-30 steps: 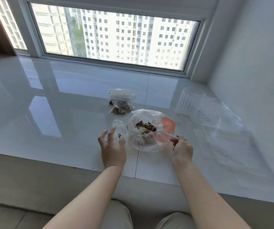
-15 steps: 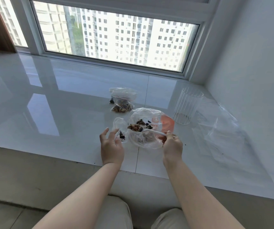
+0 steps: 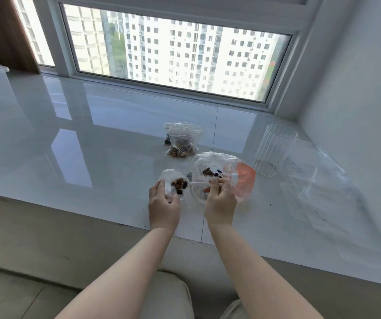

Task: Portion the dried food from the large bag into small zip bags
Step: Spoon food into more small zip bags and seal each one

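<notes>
Two hands at work: my left hand (image 3: 163,207) and my right hand (image 3: 220,203), both low over the white sill (image 3: 93,157).
Left hand state: fingers curled loosely around the small zip bag (image 3: 173,183), propping its mouth open toward me; not a tight grip, as far as I can tell.
Right hand state: closed in a pinch on the handle of the white spoon (image 3: 198,184), thumb and fingertips bunched on it.
Spoon position: bowl reaches left, over or just inside the small bag's mouth, carrying dried food (image 3: 178,183); I cannot tell whether it touches the plastic.
Large bag: the large bag (image 3: 217,166) sits just behind my right hand, mouth open, a little food visible inside, an orange patch on its right side.
Finished portions: filled zip bags (image 3: 181,143) lie near, farther back toward the window.
Other items: a clear ribbed cup (image 3: 274,153) stands at right; loose clear plastic (image 3: 318,187) lies beside it.
Step in hand (my judgement): tipping a spoonful into the small bag.
Method advice: I should keep the bag's mouth wide and steady, sink the spoon bowl past the rim, then roll the wrist slowly so pieces slide off inside.
Risk noted: limp plastic may fold shut and send pieces onto the sill.
Progress estimate: partway, since some bags are filled and food remains.
</notes>
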